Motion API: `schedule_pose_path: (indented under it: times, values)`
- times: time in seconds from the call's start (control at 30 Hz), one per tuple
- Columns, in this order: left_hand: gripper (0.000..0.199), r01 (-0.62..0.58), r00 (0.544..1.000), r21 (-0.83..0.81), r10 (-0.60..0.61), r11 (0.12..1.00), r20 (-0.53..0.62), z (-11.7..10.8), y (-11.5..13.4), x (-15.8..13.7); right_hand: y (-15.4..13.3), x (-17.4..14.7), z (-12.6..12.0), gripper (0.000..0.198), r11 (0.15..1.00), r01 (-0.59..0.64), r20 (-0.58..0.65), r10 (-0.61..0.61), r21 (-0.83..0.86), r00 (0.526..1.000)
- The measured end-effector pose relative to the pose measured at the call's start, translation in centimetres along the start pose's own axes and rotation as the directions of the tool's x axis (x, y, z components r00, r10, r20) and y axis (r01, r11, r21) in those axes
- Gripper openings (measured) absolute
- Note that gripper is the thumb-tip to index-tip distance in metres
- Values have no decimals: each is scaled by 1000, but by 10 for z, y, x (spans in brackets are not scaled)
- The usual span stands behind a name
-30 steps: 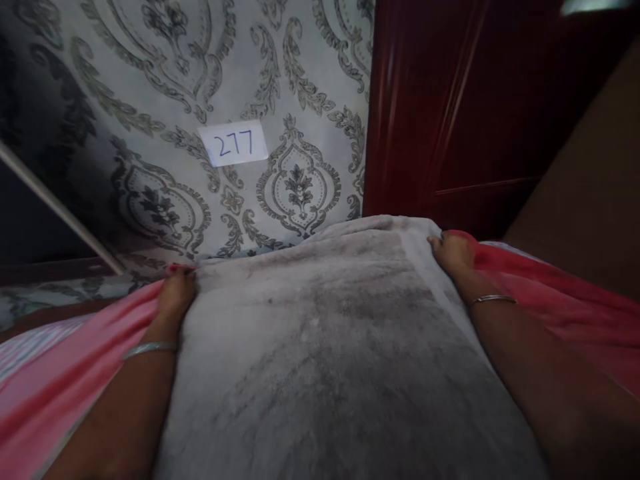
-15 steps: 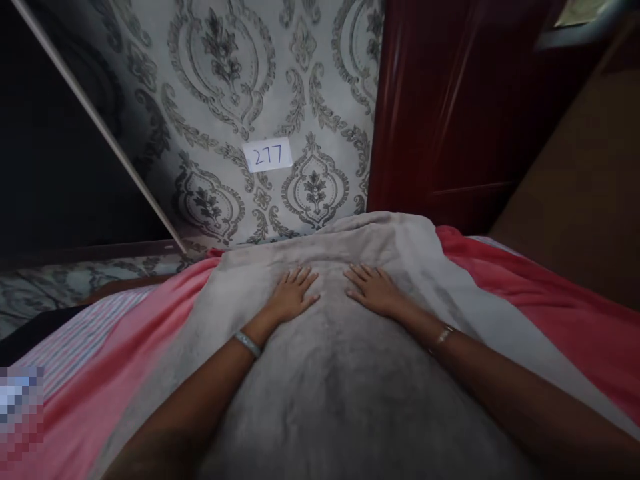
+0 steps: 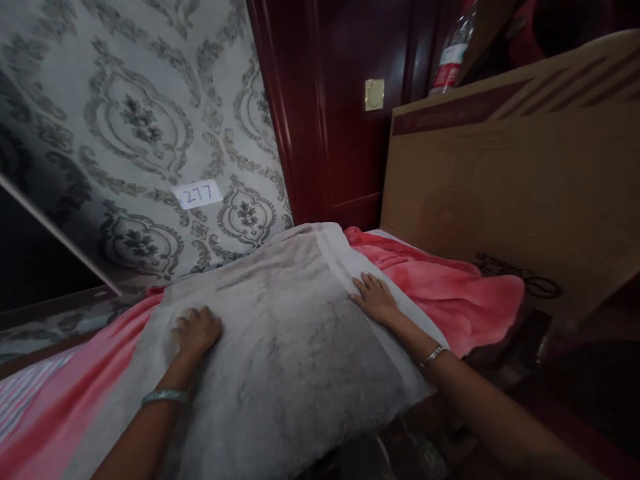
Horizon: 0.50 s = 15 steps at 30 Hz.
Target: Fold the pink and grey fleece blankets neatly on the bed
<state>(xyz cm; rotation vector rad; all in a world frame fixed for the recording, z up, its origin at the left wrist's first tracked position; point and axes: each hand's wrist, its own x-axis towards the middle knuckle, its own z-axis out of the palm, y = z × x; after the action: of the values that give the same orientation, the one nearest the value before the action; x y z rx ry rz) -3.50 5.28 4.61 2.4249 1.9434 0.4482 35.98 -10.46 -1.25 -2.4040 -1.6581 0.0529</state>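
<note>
Both the left hand [image 3: 197,332], fingers loosely bent, and the right hand [image 3: 375,298], fingers spread, lie well apart on a grey blanket [image 3: 290,333]; pink cloth [image 3: 450,287] shows past its two sides, with patterned wallpaper [image 3: 143,127] and a carton [image 3: 525,180] beyond.

Grey blanket [image 3: 300,340] with a paler border [image 3: 336,251], lightly wrinkled, nearly flat over a pink-red cover [image 3: 450,293]

Head-worn view, forward and down
</note>
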Motion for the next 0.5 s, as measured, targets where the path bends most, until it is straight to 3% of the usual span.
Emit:
schedule_pose_path:
  times: [0.13, 0.2, 0.23, 0.3, 0.37, 0.5]
  values:
    - [46, -207, 978, -121, 208, 971, -4, 20, 96, 17, 6, 5, -14, 59, 983, -171, -108, 178, 65, 978]
    - [50, -336, 920, -438, 391, 834, 37, 38, 154, 23, 11, 11, -24, 57, 971, -215, -148, 229, 105, 962]
    - [51, -318, 898, -598, 436, 736, 59, 47, 182, 25, 14, 14, -30, 56, 967, -226, -162, 243, 115, 956]
    - [50, -130, 902, -842, 415, 524, 118, 63, 228, 30, 19, 20, -42, 51, 965, -232, -180, 251, 119, 951]
    - [53, 39, 910, -923, 367, 384, 191, 75, 262, 36, 18, 24, -50, 46, 974, -193, -194, 212, 116, 958]
    - [56, 126, 928, -938, 295, 322, 226, 88, 291, 58, -12, 15, -46, 44, 994, 47, -208, -25, 101, 978]
